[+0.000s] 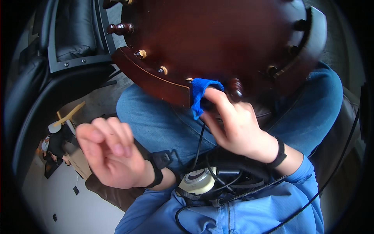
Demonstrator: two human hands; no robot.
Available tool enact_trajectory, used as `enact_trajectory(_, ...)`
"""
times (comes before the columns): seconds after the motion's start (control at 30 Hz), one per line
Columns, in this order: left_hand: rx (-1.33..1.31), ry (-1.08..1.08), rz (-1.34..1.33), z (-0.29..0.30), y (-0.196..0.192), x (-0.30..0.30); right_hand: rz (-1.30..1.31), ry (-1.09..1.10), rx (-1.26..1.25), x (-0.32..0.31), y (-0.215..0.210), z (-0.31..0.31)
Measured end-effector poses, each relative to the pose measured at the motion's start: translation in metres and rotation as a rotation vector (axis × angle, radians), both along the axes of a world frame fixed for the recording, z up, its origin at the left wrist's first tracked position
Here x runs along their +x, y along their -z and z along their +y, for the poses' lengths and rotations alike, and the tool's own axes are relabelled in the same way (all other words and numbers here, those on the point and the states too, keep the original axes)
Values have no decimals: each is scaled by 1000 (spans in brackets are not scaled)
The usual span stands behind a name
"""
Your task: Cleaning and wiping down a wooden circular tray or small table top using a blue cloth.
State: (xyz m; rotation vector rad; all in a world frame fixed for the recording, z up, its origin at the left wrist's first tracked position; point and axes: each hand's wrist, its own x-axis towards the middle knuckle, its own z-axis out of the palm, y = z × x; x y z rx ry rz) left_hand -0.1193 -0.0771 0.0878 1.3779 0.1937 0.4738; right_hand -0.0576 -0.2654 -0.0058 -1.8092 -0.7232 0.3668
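Note:
Across my lap lies a large, dark red-brown round wooden piece (206, 37), shaped like a ship's wheel, with short turned pegs and curved rim sections. My right hand (241, 126) pinches a bright blue cloth (199, 89) against the end of the left curved rim section (154, 84), beside a turned peg (235, 89). The cloth covers the index fingertip and part of the rim's end. Away from the wood, my left hand (113, 154) is raised to the left, palm up. Its fingers are curled in loosely, with nothing seen in them.
Black padded chairs (74, 35) stand at the left. A round cream device (197, 181) with black cables (230, 187) rests at my waist. One long cable (331, 177) runs along my right side. At the lower left, another person (58, 144) is near a yellowish wooden piece (70, 113).

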Motion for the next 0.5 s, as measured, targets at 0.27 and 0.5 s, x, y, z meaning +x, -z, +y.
enact_trajectory(0.27, 518, 190, 735, 0, 41, -20, 163, 34, 138, 2, 26, 0)
enact_trajectory(0.5, 296, 196, 670, -11, 86, -60, 510, -501, 326, -5, 22, 1)
